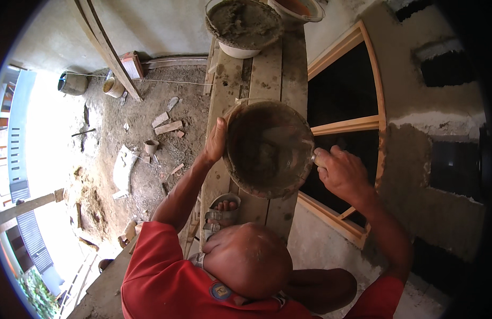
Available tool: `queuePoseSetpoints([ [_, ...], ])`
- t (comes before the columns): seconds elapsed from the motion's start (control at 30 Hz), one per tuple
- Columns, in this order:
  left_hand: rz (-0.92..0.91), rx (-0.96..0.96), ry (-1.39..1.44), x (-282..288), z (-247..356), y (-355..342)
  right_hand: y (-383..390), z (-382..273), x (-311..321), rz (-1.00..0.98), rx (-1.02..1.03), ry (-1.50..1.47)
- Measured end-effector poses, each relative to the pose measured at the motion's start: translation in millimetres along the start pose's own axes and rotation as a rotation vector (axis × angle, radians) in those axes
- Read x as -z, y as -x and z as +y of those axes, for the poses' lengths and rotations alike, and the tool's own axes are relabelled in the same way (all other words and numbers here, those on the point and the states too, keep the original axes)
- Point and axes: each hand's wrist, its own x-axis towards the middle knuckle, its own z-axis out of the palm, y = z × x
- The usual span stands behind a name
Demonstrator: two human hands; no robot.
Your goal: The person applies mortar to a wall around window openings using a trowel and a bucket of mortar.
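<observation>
A round, mortar-stained bucket (240,178) stands on wooden scaffold planks (294,80) in front of me. Wet grey mortar (270,154) coats its inside and lies at the bottom. My left hand (218,139) grips the bucket's left rim, thumb on top and the other fingers mostly hidden behind the side. At the right rim, my right hand (342,173) is closed around the short, pale handle of a trowel (319,159). The trowel's blade is hard to make out against the bucket's inner wall.
Farther along the planks stands a bucket heaped with mortar (243,24), beside a pale basin (316,15). A wooden window frame (381,122) borders the right side. Down left, the dirt ground holds brick pieces (169,127), a small pot (151,146) and a leaning timber (105,48).
</observation>
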Motion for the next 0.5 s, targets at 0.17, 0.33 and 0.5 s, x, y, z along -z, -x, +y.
queuePoseSetpoints([
  [0.17, -0.070, -0.116, -0.126, 3.7, 6.3, 12.1, -10.3, -2.1, 6.5, 0.044, -0.022, 0.059],
  [0.33, 0.033, -0.266, -0.526, 1.4, 20.5, 23.1, -19.9, -3.1, 7.0, 0.096, -0.045, 0.074],
  [0.5, 0.209, -0.174, -0.575, -2.6, 6.9, 42.2, -37.8, -8.7, 3.8, 0.212, 0.102, 0.098],
])
